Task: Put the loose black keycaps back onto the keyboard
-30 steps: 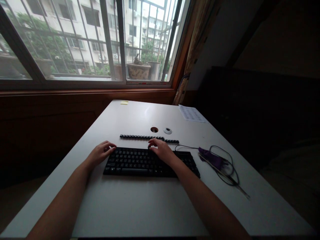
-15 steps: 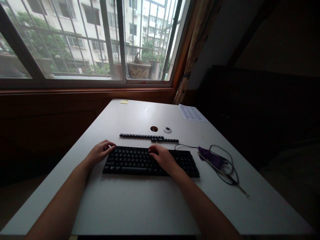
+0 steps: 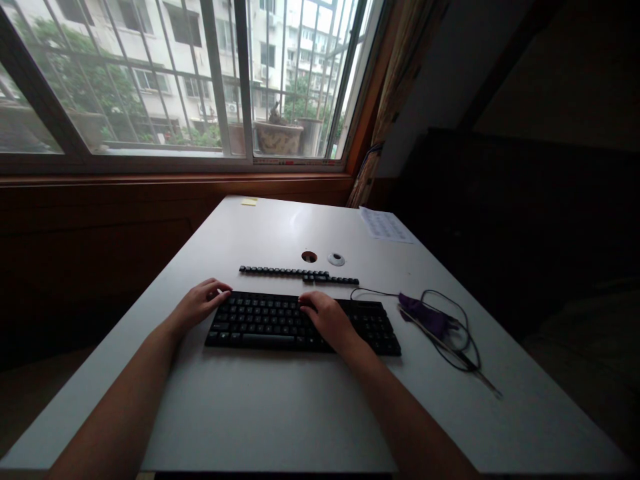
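Note:
A black keyboard (image 3: 270, 327) lies flat on the white table, its key rows facing me. At its upper left corner my left hand (image 3: 200, 303) has its fingers bent, thumb and fingertips closed on the edge. My right hand (image 3: 327, 317) rests over the keyboard, right of the middle. Its fingers are curled, with thumb and fingertips close together at the top rows. Whatever may be between them is hidden. Beyond the keyboard stretches a line of loose black keycaps (image 3: 275, 271), with a shorter row of keycaps (image 3: 335, 280) at its right end.
A purple cloth (image 3: 425, 315), a thin metal tool (image 3: 450, 350) and a looped black cable (image 3: 467, 320) lie to the right. Farther back are a table hole (image 3: 309, 257), its round cover (image 3: 336, 259), a printed sheet (image 3: 385, 225) and yellow notes (image 3: 249, 201).
Both hands stay in nearly the same places on the keyboard. The whole view has shifted very slightly.

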The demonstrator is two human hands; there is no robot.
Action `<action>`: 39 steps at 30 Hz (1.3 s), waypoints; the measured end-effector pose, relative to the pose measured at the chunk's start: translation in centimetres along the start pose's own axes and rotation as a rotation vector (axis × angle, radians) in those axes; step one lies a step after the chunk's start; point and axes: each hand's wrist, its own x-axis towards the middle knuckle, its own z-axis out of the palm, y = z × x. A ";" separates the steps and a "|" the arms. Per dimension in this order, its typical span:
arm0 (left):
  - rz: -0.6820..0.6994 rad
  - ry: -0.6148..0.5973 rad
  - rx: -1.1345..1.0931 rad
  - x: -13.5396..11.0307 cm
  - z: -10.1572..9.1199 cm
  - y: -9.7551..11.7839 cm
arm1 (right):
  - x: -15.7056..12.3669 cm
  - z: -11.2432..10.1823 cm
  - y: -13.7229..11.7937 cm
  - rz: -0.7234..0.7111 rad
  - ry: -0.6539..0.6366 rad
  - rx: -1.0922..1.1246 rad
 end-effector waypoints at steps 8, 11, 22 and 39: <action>0.000 0.006 -0.001 0.0 -0.1 0.2 | -0.4 0.1 -0.1 -0.086 0.012 -0.048; -0.002 0.003 -0.001 0.0 0.0 0.2 | -0.5 0.0 -0.1 -0.091 0.027 -0.025; -0.010 0.004 -0.012 -0.1 -0.1 0.2 | -1.0 -0.6 -1.0 -0.126 0.120 -0.017; -0.004 0.003 -0.001 -0.1 -0.2 0.6 | -1.4 -0.3 -2.0 -0.288 -0.057 -0.182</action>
